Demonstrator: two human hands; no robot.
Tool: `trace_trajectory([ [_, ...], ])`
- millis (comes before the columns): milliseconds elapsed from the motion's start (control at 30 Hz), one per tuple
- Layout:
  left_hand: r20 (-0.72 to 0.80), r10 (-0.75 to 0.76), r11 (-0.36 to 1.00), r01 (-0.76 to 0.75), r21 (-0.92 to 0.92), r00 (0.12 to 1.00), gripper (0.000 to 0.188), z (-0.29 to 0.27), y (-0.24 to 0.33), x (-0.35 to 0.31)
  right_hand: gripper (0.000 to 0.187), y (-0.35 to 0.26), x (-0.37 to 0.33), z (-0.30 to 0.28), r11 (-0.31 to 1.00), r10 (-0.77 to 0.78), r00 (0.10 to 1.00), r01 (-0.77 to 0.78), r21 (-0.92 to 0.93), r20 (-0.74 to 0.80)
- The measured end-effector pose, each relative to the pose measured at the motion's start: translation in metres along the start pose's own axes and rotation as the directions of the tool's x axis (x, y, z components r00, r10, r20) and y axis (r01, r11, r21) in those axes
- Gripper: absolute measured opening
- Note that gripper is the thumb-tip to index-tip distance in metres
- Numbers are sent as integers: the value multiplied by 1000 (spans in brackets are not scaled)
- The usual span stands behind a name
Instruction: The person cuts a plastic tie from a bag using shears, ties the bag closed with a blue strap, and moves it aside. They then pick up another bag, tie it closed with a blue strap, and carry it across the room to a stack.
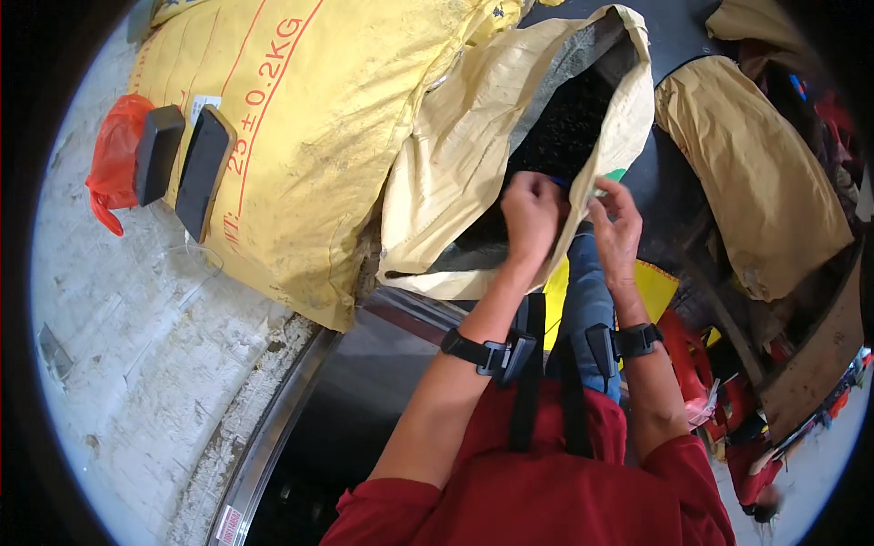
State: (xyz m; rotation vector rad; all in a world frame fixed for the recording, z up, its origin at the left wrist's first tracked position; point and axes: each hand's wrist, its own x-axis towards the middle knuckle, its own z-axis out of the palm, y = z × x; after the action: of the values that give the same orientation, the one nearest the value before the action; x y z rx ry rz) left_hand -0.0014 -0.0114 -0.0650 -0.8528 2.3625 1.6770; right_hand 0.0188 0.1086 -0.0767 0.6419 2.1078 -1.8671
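A large tan paper sack (443,187) gapes wide in front of me, with a dark grey lining and black material (566,123) inside. My left hand (531,217) reaches within its mouth, fingers curled near the right wall; a small blue bit shows by the fingertips, and what they hold is hidden. Outside that same wall, my right hand (617,223) pinches at the sack's edge, thumb and fingers together beside a green patch (615,175). The two hands face each other across the rim. Black straps with small boxes circle both forearms.
A bulging yellow sack (319,136) lies at the left, with a dark flat slab (202,173) resting on it. Beside that are a black block (158,155) and a red plastic bag (116,159). Another tan sack (756,173) lies right, near red items (696,364) and a brown board (810,355).
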Motion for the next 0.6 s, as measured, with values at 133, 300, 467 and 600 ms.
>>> trace_trajectory([
  [133, -53, -317, 749, 215, -626, 947, 12, -21, 3, 4, 23, -54, -1, 2, 806, -541, 822, 446, -389, -179],
  [300, -46, 3, 932, -19, -362, 999, 8, -32, 7, -9, 22, -103, 4, 49, 962, -99, 945, 171, -211, 313],
  [467, 41, 353, 935, -354, -1, 935, 18, -45, 6, 5, 17, -90, 32, 51, 995, 40, 889, 8, -103, 457],
  [600, 134, 300, 623, -300, 722, 945, 32, -61, 17, 18, 20, -91, 49, 50, 949, 28, 947, -125, 289, 319],
])
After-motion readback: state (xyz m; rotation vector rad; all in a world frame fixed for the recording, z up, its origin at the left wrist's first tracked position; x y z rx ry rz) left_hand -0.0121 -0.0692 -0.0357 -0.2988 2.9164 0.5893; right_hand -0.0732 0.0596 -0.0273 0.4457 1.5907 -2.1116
